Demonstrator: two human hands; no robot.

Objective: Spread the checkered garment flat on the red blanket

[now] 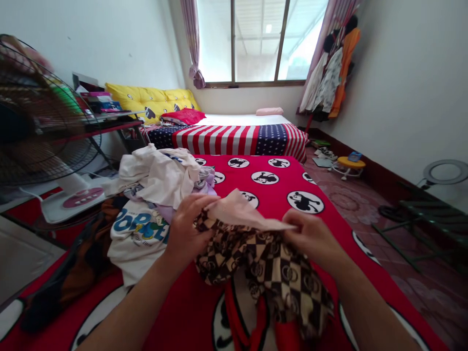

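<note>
Both hands (248, 236) grip checkered garment (270, 268) — clothes pile (153, 195) left, fan (40, 122) beyond.

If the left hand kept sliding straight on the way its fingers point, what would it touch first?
The left hand points right, across the brown-and-cream checkered garment it grips. Going straight on, it would probably meet the right hand first, which grips the same cloth just opposite; depth between them is hard to judge.

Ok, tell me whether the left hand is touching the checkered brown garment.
Touching: the head view shows the left hand with its fingers closed on the edge of the checkered brown garment, no gap.
</note>
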